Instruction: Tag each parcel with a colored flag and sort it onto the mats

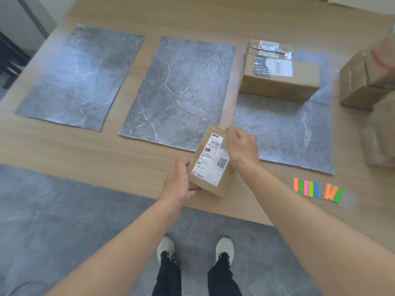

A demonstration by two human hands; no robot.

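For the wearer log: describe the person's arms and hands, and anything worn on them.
The left hand and right hand are bare: no gloves, rings, watch or bands show. The left forearm and right forearm are uncovered to the frame edge, no sleeve in view.

We count three grey marbled mats on the counter (pixel 106 150): the left mat (pixel 72 77), the middle mat (pixel 181 90) and the right mat (pixel 288 133). Of parcels we count two for certain, the small parcel (pixel 211 167) and the large parcel (pixel 277 75). At the right edge stand at least two more cardboard boxes (pixel 359 82), too blurred and cut off for a sure number. The coloured flags lie in two clusters: the left cluster (pixel 306 188) has five strips we can tell apart, the right cluster (pixel 333 193) at least two, overlapping. Two grips are in view, the left grip (pixel 181 182) and the right grip (pixel 241 146), and two white shoes (pixel 165 248).
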